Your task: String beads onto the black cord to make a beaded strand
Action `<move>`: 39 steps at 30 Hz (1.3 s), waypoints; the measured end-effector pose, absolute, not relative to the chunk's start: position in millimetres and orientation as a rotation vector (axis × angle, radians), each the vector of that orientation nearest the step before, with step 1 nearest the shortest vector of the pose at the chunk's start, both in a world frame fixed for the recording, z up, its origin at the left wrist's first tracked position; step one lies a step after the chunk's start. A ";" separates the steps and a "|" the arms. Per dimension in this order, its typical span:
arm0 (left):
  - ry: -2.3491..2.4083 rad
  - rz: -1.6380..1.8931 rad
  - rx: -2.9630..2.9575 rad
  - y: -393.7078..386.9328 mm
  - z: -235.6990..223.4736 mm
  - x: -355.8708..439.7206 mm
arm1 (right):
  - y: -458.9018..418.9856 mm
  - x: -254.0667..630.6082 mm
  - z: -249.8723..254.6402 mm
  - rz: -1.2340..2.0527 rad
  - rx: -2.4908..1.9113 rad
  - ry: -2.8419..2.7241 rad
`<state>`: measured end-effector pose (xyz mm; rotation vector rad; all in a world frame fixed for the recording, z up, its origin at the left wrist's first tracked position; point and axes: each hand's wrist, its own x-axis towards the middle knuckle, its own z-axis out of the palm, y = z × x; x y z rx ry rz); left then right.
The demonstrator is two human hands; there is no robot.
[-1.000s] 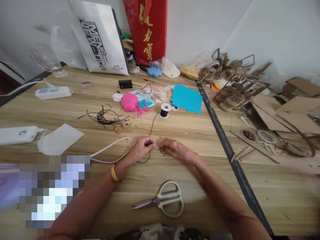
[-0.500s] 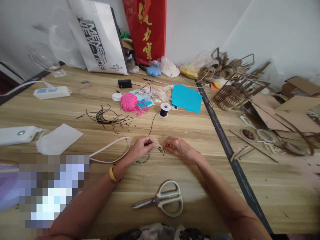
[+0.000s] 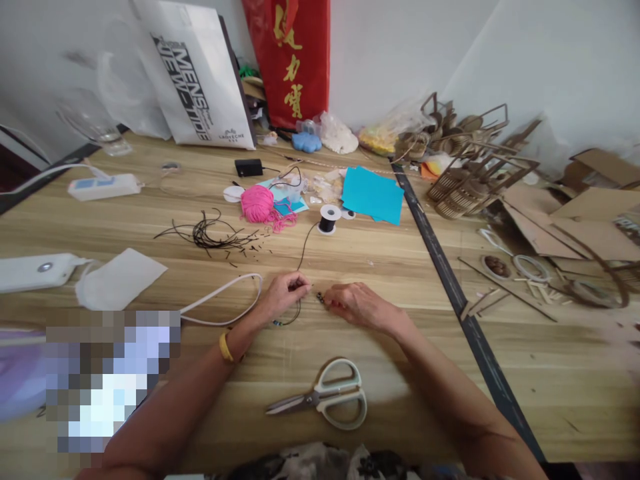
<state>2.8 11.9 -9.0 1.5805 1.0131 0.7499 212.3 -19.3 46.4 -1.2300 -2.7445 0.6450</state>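
Note:
My left hand [image 3: 286, 293] pinches the end of a thin black cord [image 3: 303, 249] between thumb and fingertips. This cord runs back to a white spool [image 3: 329, 219] wound with black, and a loop of it hangs below the hand with a few small blue and dark beads [image 3: 278, 323] on it. My right hand [image 3: 353, 305] is closed, its fingertips down on the table at a small cluster of dark beads [image 3: 321, 297]. The fingers cover part of that cluster, and whatever is between them is hidden. Nearer my body lie scissors [image 3: 320, 396] with pale handles, blades pointing left.
Behind the hands are a pink yarn ball [image 3: 257, 204], black cord offcuts [image 3: 205, 235] and blue sheets [image 3: 373, 195]. A white cable [image 3: 220, 297] loops left of my left hand. Baskets [image 3: 457, 190] and cardboard [image 3: 565, 220] stand at right, past a dark strip [image 3: 450, 280].
My right hand moved off the beads to the right, baring them, then came down over part of them again. My left hand stays in place with the cord.

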 end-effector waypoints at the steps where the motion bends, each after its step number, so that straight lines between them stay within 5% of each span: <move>1: 1.014 0.749 1.580 11.9 -9.0 2.7 | -20.3 210.7 47.3 0.635 -1.247 -2.775; 39: 1.015 0.756 1.576 11.7 -11.5 2.5 | -4.5 216.8 40.1 0.487 -1.532 -2.656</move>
